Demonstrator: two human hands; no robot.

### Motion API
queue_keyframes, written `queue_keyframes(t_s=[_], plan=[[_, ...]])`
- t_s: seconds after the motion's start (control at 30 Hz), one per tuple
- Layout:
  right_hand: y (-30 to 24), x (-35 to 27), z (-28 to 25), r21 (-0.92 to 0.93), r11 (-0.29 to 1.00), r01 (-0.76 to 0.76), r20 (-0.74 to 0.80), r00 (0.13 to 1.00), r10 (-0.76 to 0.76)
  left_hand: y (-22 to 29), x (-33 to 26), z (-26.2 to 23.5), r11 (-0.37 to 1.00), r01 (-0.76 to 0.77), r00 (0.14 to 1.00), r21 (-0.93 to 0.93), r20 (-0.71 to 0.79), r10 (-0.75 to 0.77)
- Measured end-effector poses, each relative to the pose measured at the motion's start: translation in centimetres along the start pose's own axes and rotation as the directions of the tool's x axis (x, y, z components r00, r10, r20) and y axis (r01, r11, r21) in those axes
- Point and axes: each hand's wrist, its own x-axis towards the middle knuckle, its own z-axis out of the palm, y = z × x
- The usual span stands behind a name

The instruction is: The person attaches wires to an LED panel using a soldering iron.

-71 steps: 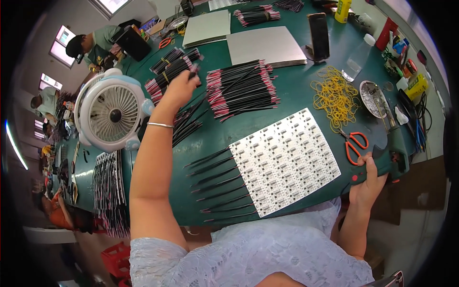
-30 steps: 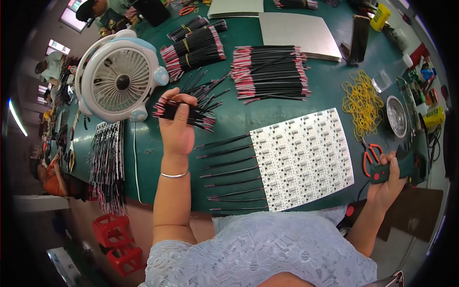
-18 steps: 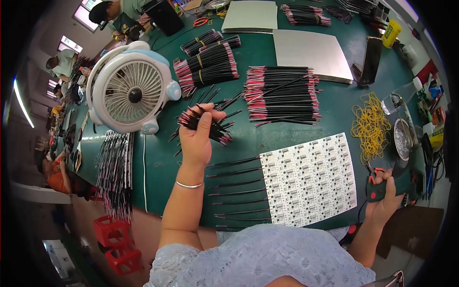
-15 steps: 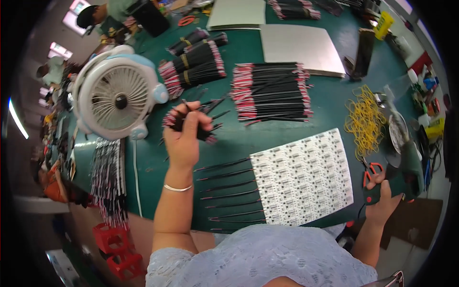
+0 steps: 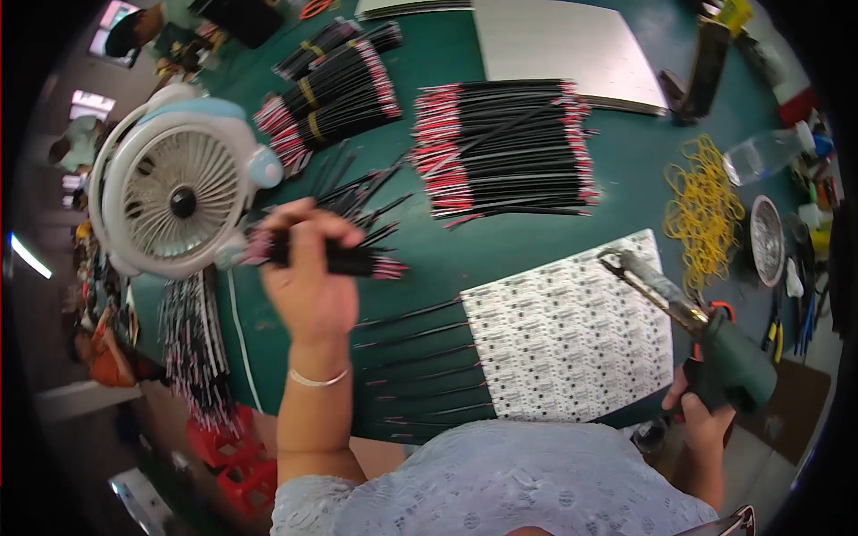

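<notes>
In my left hand (image 5: 313, 290), closed, is a bundle of short black wires (image 5: 353, 261) with pink and red ends, held above the table beside loose wires (image 5: 357, 198). My right hand (image 5: 702, 422) grips a green soldering gun (image 5: 738, 362) by its handle. Its metal tip reaches over the far right part of a white circuit board panel (image 5: 563, 335); I cannot tell if it touches. From the panel's left edge several black wires (image 5: 411, 313) stick out side by side over the green table.
Beyond the panel lies a wide pile of black wires (image 5: 509, 147); tied bundles (image 5: 344, 98) are behind left. A fan (image 5: 179, 192) stands at left. Yellow rubber bands (image 5: 702, 214), a metal bowl (image 5: 766, 241) and a plastic bottle (image 5: 769, 154) are at right. White boards (image 5: 563, 45) lie at the back.
My right hand has lifted the soldering gun and swung its tip left over the panel. The left hand has moved slightly left and nearer, still holding wires. The view has shifted a little.
</notes>
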Motion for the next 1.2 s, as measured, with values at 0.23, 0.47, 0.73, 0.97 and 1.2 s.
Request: queue_keyframes(t_s=[0.23, 0.47, 0.73, 0.97, 1.2], plan=[[0.6, 0.8, 1.9, 0.271, 0.962, -0.022, 0.054, 0.999, 0.008, -1.0, -0.5, -0.7, 0.99, 0.13, 0.991, -0.056, -0.021, -0.132], [0.8, -0.9, 3.1, 0.477, 0.877, -0.054, -0.015, 0.998, 0.069, -0.3, -0.8, 1.3, 0.957, 0.246, 0.958, 0.156, 0.11, -0.264], [-4.1, 4.0, 10.6, 0.236, 0.947, 0.219, -0.015, 0.975, -0.221, 0.4, -5.1, 10.4, 0.83, 0.21, 0.827, 0.516, 0.36, -0.433], [-2.2, 4.4, 12.5, 0.328, 0.857, 0.397, -0.064, 0.914, -0.4, 0.1, -7.1, 13.4, 0.706, -0.264, 0.804, 0.658, 0.554, -0.215], [-2.8, 3.9, 11.6, 0.21, 0.913, 0.35, -0.054, 0.936, -0.347, -0.2, -7.3, 12.8, 0.687, -0.247, 0.752, 0.683, 0.582, -0.309]])
